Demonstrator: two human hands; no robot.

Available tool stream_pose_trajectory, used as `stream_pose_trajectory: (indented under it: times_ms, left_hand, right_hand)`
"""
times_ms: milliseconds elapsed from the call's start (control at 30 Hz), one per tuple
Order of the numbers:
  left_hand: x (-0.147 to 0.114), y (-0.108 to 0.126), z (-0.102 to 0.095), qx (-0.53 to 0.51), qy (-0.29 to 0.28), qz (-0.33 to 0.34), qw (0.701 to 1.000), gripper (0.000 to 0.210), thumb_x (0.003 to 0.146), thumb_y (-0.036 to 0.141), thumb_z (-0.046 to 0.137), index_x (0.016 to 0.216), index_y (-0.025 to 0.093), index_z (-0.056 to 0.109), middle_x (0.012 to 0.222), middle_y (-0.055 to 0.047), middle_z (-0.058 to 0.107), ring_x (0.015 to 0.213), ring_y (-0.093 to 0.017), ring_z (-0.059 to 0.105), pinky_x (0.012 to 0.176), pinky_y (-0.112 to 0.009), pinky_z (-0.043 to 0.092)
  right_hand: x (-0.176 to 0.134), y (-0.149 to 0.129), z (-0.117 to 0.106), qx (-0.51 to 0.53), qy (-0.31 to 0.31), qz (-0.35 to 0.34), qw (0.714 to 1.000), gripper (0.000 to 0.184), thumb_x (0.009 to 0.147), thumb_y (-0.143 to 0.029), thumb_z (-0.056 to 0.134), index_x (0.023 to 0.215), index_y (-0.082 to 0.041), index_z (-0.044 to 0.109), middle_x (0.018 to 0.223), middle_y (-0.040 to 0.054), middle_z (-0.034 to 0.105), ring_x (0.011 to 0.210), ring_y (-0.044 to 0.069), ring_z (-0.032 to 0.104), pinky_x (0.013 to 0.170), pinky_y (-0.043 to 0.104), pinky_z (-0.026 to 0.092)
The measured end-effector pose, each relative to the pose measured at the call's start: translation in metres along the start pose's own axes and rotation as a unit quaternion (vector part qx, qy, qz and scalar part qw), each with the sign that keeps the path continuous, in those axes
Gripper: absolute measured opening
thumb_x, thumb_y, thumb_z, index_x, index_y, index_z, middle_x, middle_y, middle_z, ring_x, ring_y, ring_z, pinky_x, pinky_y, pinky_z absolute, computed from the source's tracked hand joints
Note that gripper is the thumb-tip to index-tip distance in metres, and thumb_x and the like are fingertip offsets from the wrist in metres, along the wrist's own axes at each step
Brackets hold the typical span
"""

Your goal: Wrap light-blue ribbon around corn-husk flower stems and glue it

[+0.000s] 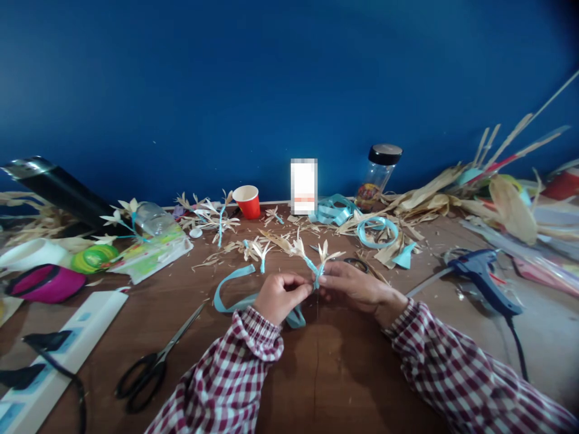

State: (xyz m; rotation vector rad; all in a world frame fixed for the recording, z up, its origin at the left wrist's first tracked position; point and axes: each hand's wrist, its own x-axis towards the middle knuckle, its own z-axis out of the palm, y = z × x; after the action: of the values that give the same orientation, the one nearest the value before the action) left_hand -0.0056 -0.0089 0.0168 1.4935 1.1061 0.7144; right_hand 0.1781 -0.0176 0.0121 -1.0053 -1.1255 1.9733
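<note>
At the middle of the table my left hand (281, 298) and my right hand (355, 286) meet, fingertips pinched together on a corn husk flower sprig (322, 265). The sprig has two pale husk blossoms on stems wrapped in light blue, which join in a V at my fingers. A light blue ribbon (226, 290) curls on the table and passes behind my left hand; whether my fingers hold its end I cannot make out. Just beyond lies a single small husk flower (262, 253) with a blue stem.
Black-handled scissors (156, 360) and a white power strip (97, 322) lie at left, a blue glue gun (486, 274) at right. Toward the wall stand a red paper cup (249, 203) and a black-lidded jar (379, 175). Ribbon rolls (335, 209) and husk scraps are scattered nearby.
</note>
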Motion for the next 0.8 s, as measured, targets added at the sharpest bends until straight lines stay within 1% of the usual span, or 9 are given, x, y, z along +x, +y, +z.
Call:
stream_pose_trajectory:
  times_ms: [67, 100, 167, 233, 333, 400, 533, 667, 800]
  left_hand:
    - [-0.0003, 0.002, -0.0009, 0.033, 0.01, 0.042, 0.999, 0.01, 0.07, 0.022, 0.063, 0.065, 0.017, 0.07, 0.075, -0.006, 0.066, 0.073, -0.015, 0.059, 0.069, -0.025, 0.044]
    - [-0.0005, 0.0025, -0.0012, 0.039, 0.013, 0.05, 0.998, 0.009, 0.069, 0.019, 0.063, 0.064, 0.017, 0.07, 0.076, -0.006, 0.067, 0.075, -0.015, 0.06, 0.071, -0.025, 0.044]
    - [-0.0007, 0.0024, -0.0011, 0.036, 0.014, 0.05, 0.998, 0.008, 0.067, 0.017, 0.063, 0.064, 0.017, 0.07, 0.076, -0.005, 0.067, 0.074, -0.015, 0.06, 0.07, -0.024, 0.044]
    - [-0.0007, 0.0011, -0.0006, 0.016, 0.01, 0.018, 1.0, 0.006, 0.066, 0.02, 0.065, 0.066, 0.017, 0.07, 0.071, -0.004, 0.067, 0.064, -0.013, 0.059, 0.061, -0.023, 0.045]
    - [-0.0005, -0.002, 0.0002, -0.013, 0.012, -0.057, 0.998, 0.012, 0.064, 0.027, 0.069, 0.068, 0.015, 0.069, 0.06, -0.001, 0.064, 0.044, -0.007, 0.048, 0.045, -0.021, 0.038]
    - [-0.0003, -0.0041, 0.0007, -0.043, 0.013, -0.081, 0.996, 0.017, 0.061, 0.029, 0.071, 0.067, 0.014, 0.068, 0.057, 0.0, 0.062, 0.039, -0.005, 0.043, 0.04, -0.019, 0.035]
    - [-0.0002, -0.006, 0.0029, -0.149, 0.0, -0.104, 0.983, 0.021, 0.056, 0.028, 0.076, 0.063, 0.013, 0.063, 0.048, 0.003, 0.056, 0.042, -0.005, 0.048, 0.043, -0.018, 0.038]
    - [-0.001, -0.0034, 0.0068, -0.254, -0.008, -0.151, 0.955, 0.027, 0.049, 0.026, 0.079, 0.062, 0.013, 0.059, 0.052, 0.005, 0.055, 0.048, -0.005, 0.051, 0.049, -0.017, 0.043]
    - [-0.0016, 0.0013, 0.008, -0.298, -0.025, -0.186, 0.936, 0.032, 0.044, 0.026, 0.082, 0.062, 0.013, 0.058, 0.052, 0.006, 0.054, 0.045, -0.003, 0.049, 0.047, -0.016, 0.042]
  right_hand:
    - [0.0001, 0.0003, -0.0009, -0.004, -0.008, -0.004, 1.0, 0.025, 0.073, -0.037, 0.068, 0.081, -0.015, 0.06, 0.066, -0.0014, 0.053, 0.057, 0.007, 0.047, 0.053, 0.02, 0.038]
    - [-0.0001, 0.0002, -0.0011, -0.006, -0.011, -0.005, 1.0, 0.025, 0.073, -0.037, 0.068, 0.082, -0.015, 0.06, 0.066, -0.0014, 0.053, 0.056, 0.007, 0.047, 0.052, 0.02, 0.038]
    - [-0.0007, -0.0006, -0.0014, -0.007, -0.014, -0.009, 1.0, 0.023, 0.074, -0.035, 0.067, 0.082, -0.015, 0.06, 0.067, -0.0013, 0.053, 0.057, 0.007, 0.047, 0.053, 0.02, 0.038]
    - [-0.0013, -0.0015, -0.0016, -0.008, -0.01, -0.017, 1.0, 0.022, 0.074, -0.034, 0.068, 0.081, -0.015, 0.06, 0.067, -0.001, 0.053, 0.059, 0.008, 0.048, 0.054, 0.02, 0.039]
    - [-0.0017, -0.0022, -0.0022, -0.012, -0.004, -0.034, 0.999, 0.02, 0.074, -0.033, 0.068, 0.076, -0.014, 0.059, 0.067, -0.0008, 0.053, 0.06, 0.008, 0.049, 0.055, 0.02, 0.039]
    - [-0.0017, -0.0022, -0.0025, -0.016, -0.002, -0.039, 0.999, 0.02, 0.075, -0.032, 0.067, 0.074, -0.014, 0.058, 0.066, -0.001, 0.053, 0.06, 0.008, 0.049, 0.055, 0.02, 0.039]
    - [-0.002, -0.0021, -0.002, -0.016, -0.006, -0.029, 0.999, 0.023, 0.073, -0.034, 0.068, 0.078, -0.014, 0.059, 0.065, -0.0016, 0.054, 0.058, 0.007, 0.049, 0.054, 0.02, 0.04]
    - [-0.0025, -0.0015, -0.0014, -0.007, 0.0, -0.024, 1.0, 0.026, 0.071, -0.037, 0.07, 0.078, -0.015, 0.058, 0.065, -0.0015, 0.055, 0.056, 0.007, 0.049, 0.052, 0.02, 0.038]
    - [-0.0024, -0.0017, -0.0015, -0.009, -0.002, -0.022, 1.0, 0.026, 0.07, -0.037, 0.07, 0.08, -0.015, 0.059, 0.066, -0.0014, 0.054, 0.058, 0.008, 0.048, 0.053, 0.02, 0.038]
